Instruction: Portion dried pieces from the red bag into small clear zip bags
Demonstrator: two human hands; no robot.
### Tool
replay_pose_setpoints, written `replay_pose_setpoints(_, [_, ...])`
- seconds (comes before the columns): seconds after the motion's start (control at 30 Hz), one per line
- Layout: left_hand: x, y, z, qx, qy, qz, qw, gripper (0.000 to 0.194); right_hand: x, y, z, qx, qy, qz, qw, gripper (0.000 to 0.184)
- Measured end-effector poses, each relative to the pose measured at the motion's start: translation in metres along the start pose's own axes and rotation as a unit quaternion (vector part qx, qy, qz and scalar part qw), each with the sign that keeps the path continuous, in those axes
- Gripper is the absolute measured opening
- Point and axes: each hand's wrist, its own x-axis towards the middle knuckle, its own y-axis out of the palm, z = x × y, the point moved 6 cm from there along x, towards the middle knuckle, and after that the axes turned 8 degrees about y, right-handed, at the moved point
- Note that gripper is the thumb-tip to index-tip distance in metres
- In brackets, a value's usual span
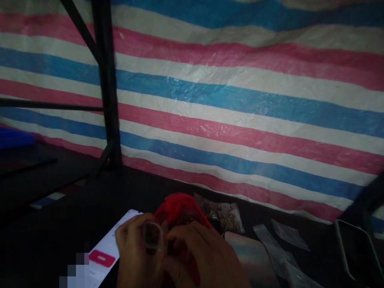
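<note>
My left hand (138, 248) has its fingers curled around a small clear plastic container (159, 230) with a rounded rim, held upright at the near side of the table. Close beside it, my right hand (207, 252) is bent with its fingers drawn together by the container. What those fingertips pinch, if anything, is hidden. Just behind both hands stands a red bag (178, 200), its mouth open, with dark contents that are too dim to name.
Small clear bags of brown bits (231, 218) lie behind the red bag. Nearby are a silvery flat-topped object (252, 252) and clear plastic bags (273, 244). A lit phone (105, 252) lies left; a dark framed object (360, 252) lies right. Striped sheeting (240, 100) hangs behind.
</note>
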Motion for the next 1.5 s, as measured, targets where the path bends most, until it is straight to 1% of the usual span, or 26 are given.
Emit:
replay_pose_setpoints(0.07, [-0.004,0.002,-0.014,0.015,0.098,-0.012,0.995,0.028,0.006,0.002,-0.006,0.066,0.048,0.044,0.996,0.026])
replay_pose_setpoints(0.1, [-0.007,0.006,-0.020,0.008,0.123,-0.006,0.992,0.030,0.007,0.003,-0.009,0.084,0.061,0.068,0.992,0.024])
replay_pose_setpoints(0.13, [-0.009,0.010,-0.025,-0.006,0.124,-0.001,0.992,0.032,0.006,0.004,-0.012,0.094,0.075,0.080,0.990,0.021])
replay_pose_setpoints(0.17, [-0.012,0.014,-0.029,-0.025,0.108,0.006,0.994,0.033,0.006,0.002,-0.017,0.099,0.092,0.078,0.988,0.018])
replay_pose_setpoints(0.27, [-0.018,0.024,-0.041,-0.106,-0.004,0.021,0.994,0.027,0.007,-0.008,-0.028,0.122,0.125,0.048,0.983,0.015])
replay_pose_setpoints(0.3, [-0.020,0.028,-0.045,-0.136,-0.040,0.038,0.989,0.031,0.008,-0.012,-0.032,0.136,0.130,0.033,0.982,0.015])
replay_pose_setpoints(0.37, [-0.023,0.035,-0.048,-0.197,-0.111,0.078,0.971,0.051,0.009,-0.019,-0.039,0.172,0.137,-0.003,0.976,0.016])
replay_pose_setpoints(0.43, [-0.026,0.041,-0.044,-0.257,-0.185,0.135,0.939,0.070,0.011,-0.026,-0.047,0.213,0.146,-0.053,0.965,0.017])
replay_pose_setpoints(0.47, [-0.028,0.045,-0.041,-0.288,-0.220,0.169,0.917,0.072,0.011,-0.029,-0.052,0.233,0.151,-0.077,0.958,0.017])
replay_pose_setpoints(0.53, [-0.030,0.052,-0.035,-0.351,-0.274,0.223,0.867,0.064,0.011,-0.033,-0.061,0.263,0.159,-0.115,0.945,0.020])
replay_pose_setpoints(0.6, [-0.029,0.057,-0.031,-0.404,-0.295,0.251,0.829,0.055,0.011,-0.035,-0.071,0.278,0.170,-0.143,0.935,0.020])
replay_pose_setpoints(0.63, [-0.028,0.059,-0.030,-0.423,-0.296,0.255,0.818,0.053,0.010,-0.037,-0.075,0.280,0.176,-0.157,0.931,0.019])
replay_pose_setpoints(0.7, [-0.025,0.062,-0.031,-0.436,-0.296,0.264,0.808,0.049,0.008,-0.040,-0.082,0.278,0.185,-0.182,0.925,0.019])
replay_pose_setpoints(0.8, [-0.019,0.062,-0.032,-0.425,-0.306,0.248,0.815,0.047,0.008,-0.039,-0.084,0.287,0.187,-0.196,0.919,0.022])
replay_pose_setpoints(0.87, [-0.015,0.060,-0.032,-0.420,-0.313,0.229,0.821,0.046,0.010,-0.032,-0.081,0.319,0.186,-0.188,0.910,0.033])
replay_pose_setpoints(0.93, [-0.014,0.060,-0.032,-0.419,-0.318,0.226,0.820,0.045,0.013,-0.022,-0.076,0.348,0.187,-0.169,0.903,0.045])
replay_pose_setpoints(0.97, [-0.014,0.061,-0.032,-0.419,-0.318,0.229,0.819,0.044,0.014,-0.018,-0.073,0.355,0.189,-0.154,0.902,0.047])
replay_pose_setpoints(1.03, [-0.017,0.064,-0.032,-0.429,-0.315,0.239,0.813,0.044,0.016,-0.015,-0.071,0.367,0.193,-0.121,0.902,0.042])
replay_pose_setpoints(1.1, [-0.021,0.065,-0.031,-0.434,-0.309,0.241,0.811,0.051,0.013,-0.022,-0.076,0.381,0.203,-0.101,0.897,0.038])
replay_pose_setpoints(1.17, [-0.024,0.062,-0.029,-0.409,-0.292,0.233,0.833,0.061,0.004,-0.039,-0.090,0.380,0.221,-0.083,0.894,0.045])
replay_pose_setpoints(1.23, [-0.023,0.056,-0.027,-0.345,-0.249,0.223,0.877,0.059,-0.010,-0.058,-0.110,0.350,0.249,-0.048,0.902,0.048])
replay_pose_setpoints(1.3, [-0.019,0.050,-0.027,-0.260,-0.183,0.224,0.921,0.048,-0.029,-0.072,-0.132,0.317,0.284,-0.005,0.905,0.047])
replay_pose_setpoints(1.33, [-0.017,0.047,-0.028,-0.219,-0.146,0.230,0.937,0.042,-0.038,-0.077,-0.142,0.307,0.296,0.009,0.904,0.044])
replay_pose_setpoints(1.4, [-0.015,0.045,-0.032,-0.162,-0.078,0.256,0.950,0.033,-0.053,-0.083,-0.158,0.274,0.310,0.012,0.910,0.040])
replay_pose_setpoints(1.43, [-0.015,0.044,-0.034,-0.147,-0.051,0.274,0.949,0.030,-0.059,-0.086,-0.164,0.243,0.312,-0.001,0.918,0.040])
replay_pose_setpoints(1.5, [-0.021,0.045,-0.036,-0.132,-0.005,0.326,0.936,0.029,-0.066,-0.092,-0.172,0.160,0.309,-0.051,0.936,0.041])
